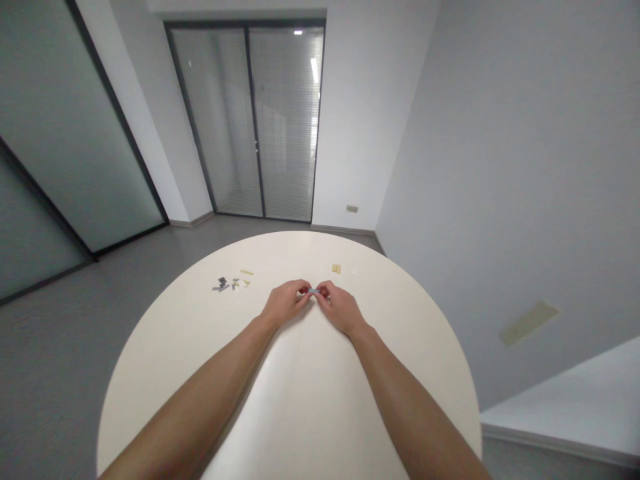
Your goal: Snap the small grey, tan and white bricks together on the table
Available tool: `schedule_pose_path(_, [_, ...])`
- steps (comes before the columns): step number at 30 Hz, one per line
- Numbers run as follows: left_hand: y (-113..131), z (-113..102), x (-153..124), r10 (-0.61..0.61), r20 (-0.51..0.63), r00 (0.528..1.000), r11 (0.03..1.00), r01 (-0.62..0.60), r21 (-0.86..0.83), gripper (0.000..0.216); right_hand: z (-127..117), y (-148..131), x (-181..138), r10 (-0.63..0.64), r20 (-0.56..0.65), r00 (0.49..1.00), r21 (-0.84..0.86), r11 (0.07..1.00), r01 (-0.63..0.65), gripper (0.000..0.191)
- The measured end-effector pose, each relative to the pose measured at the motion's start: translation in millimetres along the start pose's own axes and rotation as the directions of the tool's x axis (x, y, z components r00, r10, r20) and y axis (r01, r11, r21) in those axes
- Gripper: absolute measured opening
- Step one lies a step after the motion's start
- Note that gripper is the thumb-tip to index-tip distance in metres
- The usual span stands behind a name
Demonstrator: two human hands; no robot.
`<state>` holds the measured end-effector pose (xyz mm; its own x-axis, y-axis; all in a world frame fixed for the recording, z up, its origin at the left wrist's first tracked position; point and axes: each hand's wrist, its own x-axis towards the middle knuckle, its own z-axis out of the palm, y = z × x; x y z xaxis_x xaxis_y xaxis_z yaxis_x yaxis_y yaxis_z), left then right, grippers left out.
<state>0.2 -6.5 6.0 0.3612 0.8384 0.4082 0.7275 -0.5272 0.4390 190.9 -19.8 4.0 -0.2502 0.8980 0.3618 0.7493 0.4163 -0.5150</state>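
Both of my hands meet over the middle of a round cream table [200, 373]. My left hand [285, 302] and my right hand [339, 308] each pinch one end of a small grey piece [313, 291], held between the fingertips just above the tabletop. Both arms stretch forward from the near edge. To the left of my left hand lies a small cluster of dark grey and pale pieces [231, 284]. A small tan piece [336, 269] and a faint white piece [355, 271] lie beyond my right hand.
The table stands in a bare room with a grey floor. Glass doors with blinds [260, 120] are at the back, glass partitions [60, 133] on the left, a grey wall on the right. A white surface [575, 400] shows at the lower right.
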Motion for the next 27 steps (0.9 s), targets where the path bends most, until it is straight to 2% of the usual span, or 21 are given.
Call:
schedule_pose_path(16, [-1.8,2.2,-0.3,-0.006,-0.005,1.0,0.999,0.006,-0.042,0.022,-1.3,-0.3,-0.2,0.002,0.027,1.0,-0.014,1.0,-0.002,0.017])
schedule_pose_path(27, [5.7,-3.2,-0.5,-0.051,0.029,0.998,0.998,0.05,0.022,0.023,-1.5,-1.6,-0.3,0.009,0.013,1.0,-0.03,1.0,-0.009,0.017])
